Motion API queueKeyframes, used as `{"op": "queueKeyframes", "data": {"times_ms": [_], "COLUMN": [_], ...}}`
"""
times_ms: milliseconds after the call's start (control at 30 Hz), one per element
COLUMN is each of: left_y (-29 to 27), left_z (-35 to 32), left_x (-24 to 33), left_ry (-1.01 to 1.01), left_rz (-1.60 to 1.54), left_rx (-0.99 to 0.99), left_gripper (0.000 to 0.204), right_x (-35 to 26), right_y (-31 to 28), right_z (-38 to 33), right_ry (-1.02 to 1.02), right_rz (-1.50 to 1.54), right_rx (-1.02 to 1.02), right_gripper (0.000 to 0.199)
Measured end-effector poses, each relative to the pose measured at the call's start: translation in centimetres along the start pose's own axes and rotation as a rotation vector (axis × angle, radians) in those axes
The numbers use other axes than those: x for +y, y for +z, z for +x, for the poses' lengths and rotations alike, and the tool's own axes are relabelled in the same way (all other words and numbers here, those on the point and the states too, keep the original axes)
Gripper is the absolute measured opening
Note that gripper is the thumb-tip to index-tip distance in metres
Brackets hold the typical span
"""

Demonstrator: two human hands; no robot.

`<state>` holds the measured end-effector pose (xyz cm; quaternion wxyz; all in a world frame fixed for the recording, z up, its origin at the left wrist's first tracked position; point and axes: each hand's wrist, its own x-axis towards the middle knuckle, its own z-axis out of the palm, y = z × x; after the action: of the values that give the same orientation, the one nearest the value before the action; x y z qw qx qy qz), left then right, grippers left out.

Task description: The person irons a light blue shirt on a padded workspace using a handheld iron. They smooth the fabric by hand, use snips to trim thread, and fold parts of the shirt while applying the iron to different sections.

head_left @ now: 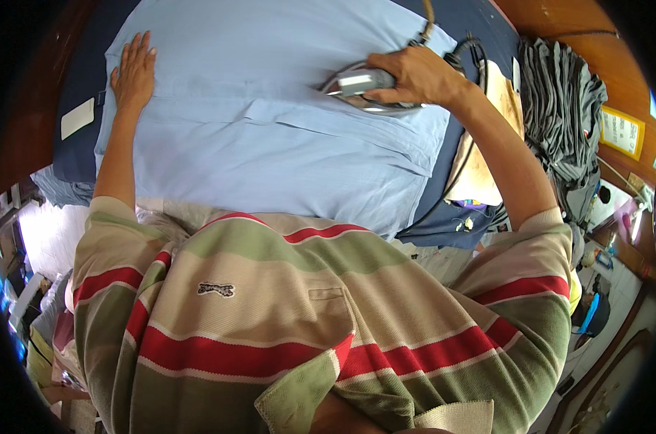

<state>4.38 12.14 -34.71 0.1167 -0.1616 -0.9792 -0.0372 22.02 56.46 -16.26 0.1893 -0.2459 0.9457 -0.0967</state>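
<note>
A light blue garment point(219, 159) lies spread over a dark navy-covered table point(82, 152). My left hand point(133, 76) rests flat near the garment's left edge, its fingers stretched out. Toward the right side of the cloth, my right hand point(418, 76) is wrapped round the handle of a clothes iron point(357, 85). The iron's tip points left, and its soleplate sits on or just over the fabric; which one, I cannot tell. A fold or seam runs across the cloth below the iron. From the iron's rear, a tan-wrapped cord point(428, 18) leads up.
Right of the garment lies a cream, scorched-looking cloth point(498, 137), with a black cable point(454, 173) crossing beside it. Dark grey folded clothes point(559, 108) are piled at the far right. A white card point(78, 118) is on the table's left part.
</note>
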Motion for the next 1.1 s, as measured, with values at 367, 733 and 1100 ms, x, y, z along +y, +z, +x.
{"op": "queueKeyframes", "data": {"times_ms": [367, 733, 1100], "left_y": [-1.0, -2.5, -4.3], "left_z": [0.1, 0.0, 6.0], "left_x": [-0.2, 0.4, -5.7], "left_ry": [-0.012, -0.016, -0.454], "left_rz": [0.003, -0.008, -0.093], "left_rx": [-0.104, -0.177, -0.234], "left_gripper": [0.05, 0.05, 0.063], "right_x": [4.6, -0.6, 0.8], "right_y": [2.5, 1.0, -2.3], "right_z": [-13.2, -1.7, 6.2], "right_ry": [0.299, 0.362, 0.507], "right_rz": [0.064, 0.033, 0.1], "right_rx": [0.168, 0.245, 0.295], "right_gripper": [0.041, 0.044, 0.052]}}
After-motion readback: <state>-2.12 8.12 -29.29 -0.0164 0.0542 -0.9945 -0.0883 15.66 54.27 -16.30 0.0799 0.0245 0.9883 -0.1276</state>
